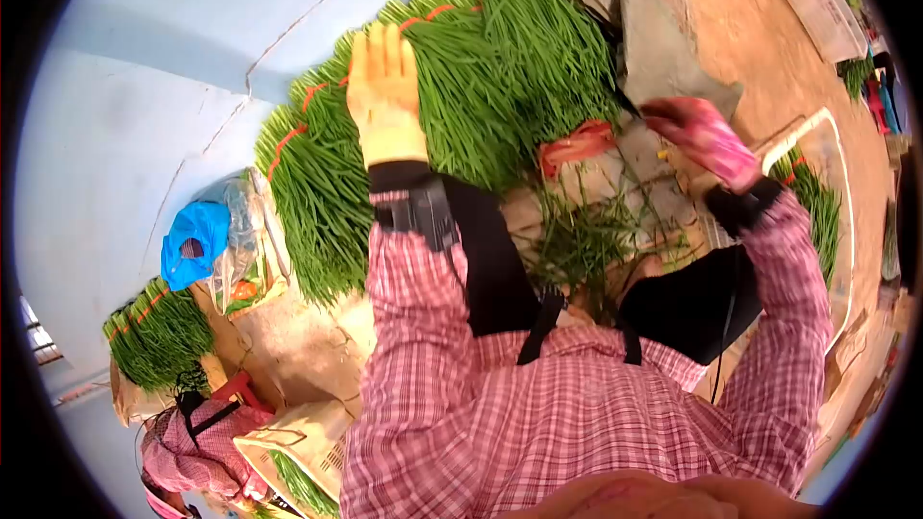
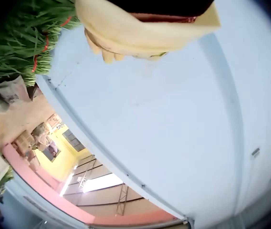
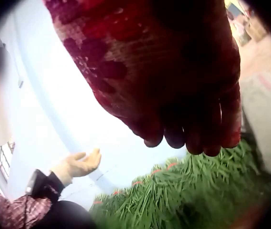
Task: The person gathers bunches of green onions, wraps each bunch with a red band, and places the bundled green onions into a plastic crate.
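Note:
My left hand point(image 1: 387, 91), in a cream-yellow glove, reaches out over a long row of green chive bundles point(image 1: 481, 106). Its fingers extend toward the wall, and in the right wrist view the left glove point(image 3: 78, 165) is raised above the row with nothing in it. The bundles are tied with red bands point(image 1: 288, 149) near their pale cut ends. At the right end of the row hovers my right hand point(image 1: 707, 139), wearing a pink-and-red floral glove. Loosely bent fingers point(image 3: 173, 136) hang side by side in the right wrist view, holding nothing.
A pale blue wall point(image 1: 317, 0) runs behind the row. Grey sacking point(image 1: 663, 38) lies at its right end. Loose chives point(image 1: 586, 240) and a red plastic bag point(image 1: 577, 147) lie before me. A white basket point(image 1: 846, 202) stands right; a blue bag point(image 1: 197, 231) lies left.

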A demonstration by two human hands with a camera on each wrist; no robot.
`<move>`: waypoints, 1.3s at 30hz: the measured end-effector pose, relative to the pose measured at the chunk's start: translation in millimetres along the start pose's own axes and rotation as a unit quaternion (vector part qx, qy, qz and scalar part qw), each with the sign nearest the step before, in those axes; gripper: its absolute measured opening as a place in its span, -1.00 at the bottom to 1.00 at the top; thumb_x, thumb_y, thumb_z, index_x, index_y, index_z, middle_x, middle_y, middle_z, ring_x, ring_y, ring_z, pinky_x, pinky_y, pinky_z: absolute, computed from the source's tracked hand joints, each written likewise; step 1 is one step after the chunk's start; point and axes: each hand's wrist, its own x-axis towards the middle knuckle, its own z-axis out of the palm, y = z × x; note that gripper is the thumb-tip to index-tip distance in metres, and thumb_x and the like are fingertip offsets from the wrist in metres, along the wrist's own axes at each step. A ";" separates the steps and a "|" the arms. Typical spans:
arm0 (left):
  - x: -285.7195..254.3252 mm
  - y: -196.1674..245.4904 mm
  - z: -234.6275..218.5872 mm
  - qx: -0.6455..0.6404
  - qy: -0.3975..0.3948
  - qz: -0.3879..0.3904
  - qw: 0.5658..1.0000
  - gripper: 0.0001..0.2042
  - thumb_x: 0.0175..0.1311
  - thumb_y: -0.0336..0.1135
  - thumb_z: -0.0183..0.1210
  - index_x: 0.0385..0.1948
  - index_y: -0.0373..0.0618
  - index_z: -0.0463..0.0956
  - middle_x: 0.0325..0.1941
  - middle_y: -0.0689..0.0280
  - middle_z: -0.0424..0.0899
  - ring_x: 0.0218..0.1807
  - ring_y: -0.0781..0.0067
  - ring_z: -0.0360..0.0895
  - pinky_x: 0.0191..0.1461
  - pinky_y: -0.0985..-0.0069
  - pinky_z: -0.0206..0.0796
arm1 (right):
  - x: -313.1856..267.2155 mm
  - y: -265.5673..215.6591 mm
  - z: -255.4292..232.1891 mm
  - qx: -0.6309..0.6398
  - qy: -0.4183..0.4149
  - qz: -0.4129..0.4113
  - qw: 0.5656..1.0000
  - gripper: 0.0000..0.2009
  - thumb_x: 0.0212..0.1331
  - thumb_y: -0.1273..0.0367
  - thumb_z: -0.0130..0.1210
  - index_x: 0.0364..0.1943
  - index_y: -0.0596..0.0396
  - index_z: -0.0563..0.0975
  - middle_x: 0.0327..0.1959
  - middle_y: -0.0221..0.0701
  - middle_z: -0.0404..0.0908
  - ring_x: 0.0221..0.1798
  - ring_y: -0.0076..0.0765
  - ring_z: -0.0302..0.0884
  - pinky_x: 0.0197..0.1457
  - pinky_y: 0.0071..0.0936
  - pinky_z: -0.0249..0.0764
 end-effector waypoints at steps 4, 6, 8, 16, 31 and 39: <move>-10.9 -12.0 12.8 0.134 -0.082 -0.039 0.987 -0.53 0.46 -0.24 0.03 0.34 -0.20 0.29 0.37 0.06 0.41 0.35 0.13 0.41 0.43 0.25 0.25 | 169.7 48.2 63.1 -0.039 0.008 -0.022 0.999 -0.67 0.32 0.22 0.09 0.02 0.15 0.60 -0.14 -0.10 0.70 -0.09 -0.19 0.67 0.01 -0.30 0.53; -31.5 -14.2 24.8 0.218 -0.121 -0.012 0.968 -0.51 0.38 -0.25 0.17 0.29 -0.25 0.36 0.17 0.03 0.59 0.19 0.15 0.57 0.35 0.34 0.34 | 209.4 69.8 80.6 -0.038 0.064 0.029 0.997 -0.68 0.32 0.22 0.07 -0.01 0.13 0.60 -0.14 -0.08 0.69 -0.10 -0.06 0.66 -0.02 -0.24 0.53; -29.5 -17.0 22.1 0.221 -0.131 -0.021 0.966 -0.53 0.40 -0.26 0.15 0.28 -0.26 0.37 0.19 0.02 0.58 0.20 0.17 0.56 0.36 0.34 0.33 | 239.2 84.7 78.3 -0.138 0.127 0.024 0.982 -0.73 0.27 0.36 0.04 0.00 0.12 0.59 -0.12 -0.11 0.68 -0.02 0.04 0.63 0.04 -0.17 0.51; -31.2 -28.4 25.9 0.223 -0.190 -0.095 0.951 -0.52 0.49 -0.26 -0.01 0.33 -0.36 0.25 0.26 -0.06 0.49 0.28 0.08 0.48 0.42 0.27 0.25 | 343.6 100.2 12.5 -0.295 0.136 -0.074 0.943 -0.42 0.20 0.54 -0.13 0.37 -0.09 0.28 0.41 -0.22 0.32 0.27 0.02 0.45 0.24 -0.16 0.43; -13.6 -62.0 34.9 0.313 -0.093 -0.153 0.933 -0.47 0.43 -0.33 0.06 0.35 -0.43 0.20 0.25 -0.12 0.49 0.26 -0.01 0.50 0.41 0.19 0.27 | 318.0 336.1 -78.9 -0.598 -0.132 0.122 0.781 -0.78 0.04 0.33 0.12 -0.27 0.02 0.72 -0.15 -0.20 0.73 -0.01 -0.06 0.67 0.01 -0.24 0.55; -18.3 -54.5 40.2 0.352 -0.063 -0.119 0.926 -0.47 0.43 -0.31 0.05 0.35 -0.43 0.21 0.25 -0.12 0.50 0.27 -0.02 0.49 0.42 0.15 0.22 | 430.8 183.4 -51.6 -0.464 0.317 -0.090 0.822 -0.50 0.10 0.24 0.26 0.16 0.06 0.49 0.03 -0.18 0.59 -0.03 0.04 0.57 0.02 -0.08 0.50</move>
